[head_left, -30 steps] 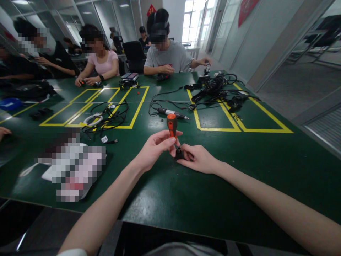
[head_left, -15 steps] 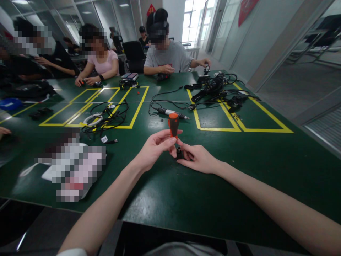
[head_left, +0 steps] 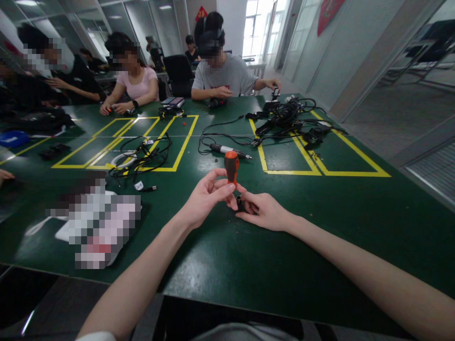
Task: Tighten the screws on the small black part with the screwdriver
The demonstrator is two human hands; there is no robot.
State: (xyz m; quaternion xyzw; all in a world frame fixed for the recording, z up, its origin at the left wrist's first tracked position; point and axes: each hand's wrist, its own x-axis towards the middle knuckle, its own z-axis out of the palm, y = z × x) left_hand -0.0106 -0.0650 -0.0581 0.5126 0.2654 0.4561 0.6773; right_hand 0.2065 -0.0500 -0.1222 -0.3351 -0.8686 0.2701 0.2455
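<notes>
My left hand (head_left: 208,196) grips an orange-and-black screwdriver (head_left: 231,166) by its handle, held upright over the green table (head_left: 220,265). Its tip goes down into a small black part (head_left: 241,204) that my right hand (head_left: 265,211) pinches against the table top. The two hands touch at the fingertips, and the shaft of the screwdriver is hidden behind my fingers.
A pen-like tool with a cable (head_left: 227,150) lies just beyond my hands. Tangled black cables (head_left: 142,154) sit at the left, more cables and adapters (head_left: 287,121) at the far right, inside yellow tape boxes. Other people sit along the far and left edges. A blurred object (head_left: 99,222) lies left.
The screwdriver handle has shifted slightly in my left hand's fingers, and the fingers have regripped it. My right hand stays on the black part.
</notes>
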